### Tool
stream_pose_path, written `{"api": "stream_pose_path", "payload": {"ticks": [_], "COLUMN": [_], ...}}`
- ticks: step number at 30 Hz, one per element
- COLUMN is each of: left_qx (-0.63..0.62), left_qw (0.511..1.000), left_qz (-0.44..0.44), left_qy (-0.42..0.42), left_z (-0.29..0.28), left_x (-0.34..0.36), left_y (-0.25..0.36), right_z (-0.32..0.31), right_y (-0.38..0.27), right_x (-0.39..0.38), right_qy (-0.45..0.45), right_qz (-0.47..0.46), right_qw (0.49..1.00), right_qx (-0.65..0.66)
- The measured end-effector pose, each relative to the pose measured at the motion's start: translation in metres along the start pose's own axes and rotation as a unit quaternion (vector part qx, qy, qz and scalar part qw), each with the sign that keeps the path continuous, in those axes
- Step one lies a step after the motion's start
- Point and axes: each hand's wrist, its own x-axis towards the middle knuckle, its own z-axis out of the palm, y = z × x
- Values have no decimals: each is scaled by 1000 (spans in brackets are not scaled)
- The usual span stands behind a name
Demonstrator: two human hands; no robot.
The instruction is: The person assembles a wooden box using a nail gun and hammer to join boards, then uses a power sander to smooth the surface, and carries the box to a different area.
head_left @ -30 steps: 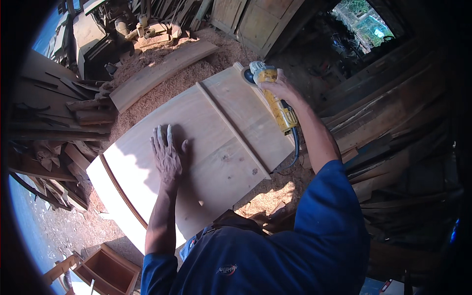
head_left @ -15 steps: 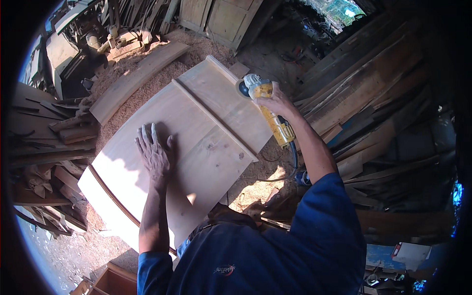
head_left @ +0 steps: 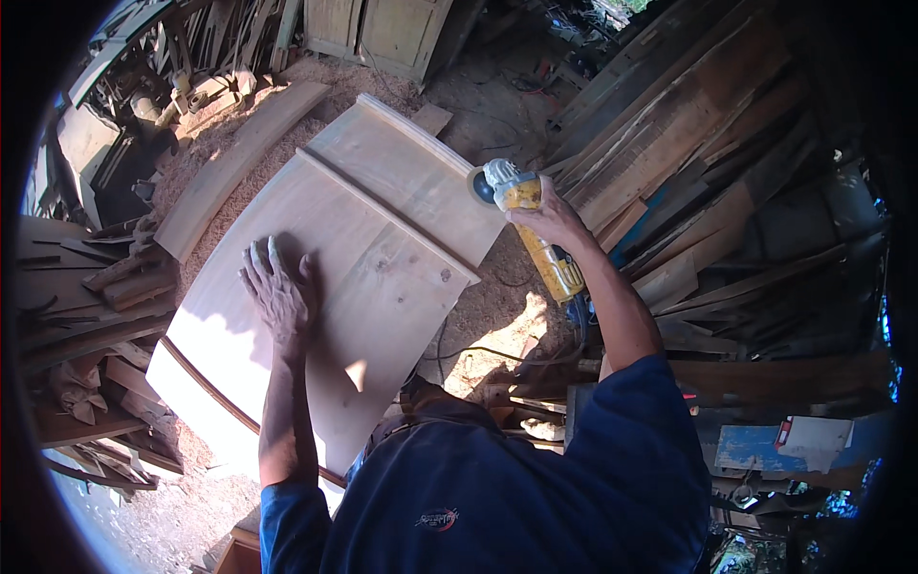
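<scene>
A yellow angle grinder [head_left: 549, 260] with a silver head is gripped in my right hand [head_left: 553, 218], the fingers wrapped round its body. Its round disc [head_left: 479, 185] touches or hovers at the far right end of a raised wooden strip [head_left: 421, 134]; I cannot tell which. That strip edges a broad pale wooden panel [head_left: 359, 277], which lies in front of me. Flat on the panel's left half rests my left hand [head_left: 284, 294], fingers spread and holding nothing. A second thin strip [head_left: 382, 212] crosses the panel, and a dark curved strip [head_left: 212, 385] runs near its lower left.
Wood shavings cover the ground around a curved plank [head_left: 239, 167] at the far left. Long boards [head_left: 684, 124] are piled at the right, and scrap wood [head_left: 72, 306] is heaped at the left. The grinder's cord [head_left: 521, 356] trails below. Cabinet doors [head_left: 382, 33] stand at the back.
The grinder's disc has shifted along the end strip, toward its near right end. My left hand stays flat on the panel. The whole view has shifted slightly.
</scene>
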Motion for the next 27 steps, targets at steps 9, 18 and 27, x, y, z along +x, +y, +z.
{"api": "stream_pose_path", "payload": {"ticks": [9, 18, 27], "left_qx": [11, 1, 9], "left_qw": [1000, 1000, 1000], "left_qz": [6, -6, -12], "left_qy": [3, -6, 9], "left_z": [6, 9, 0], "left_x": [0, 0, -4], "left_y": [-4, -2, -9], "right_z": [-17, -31, -23], "right_y": [35, 98, 8], "right_x": [-45, -120, -126], "right_qy": [7, 81, 37], "right_qz": [72, 153, 51], "right_qw": [997, 976, 980], "right_qx": [8, 132, 190]}}
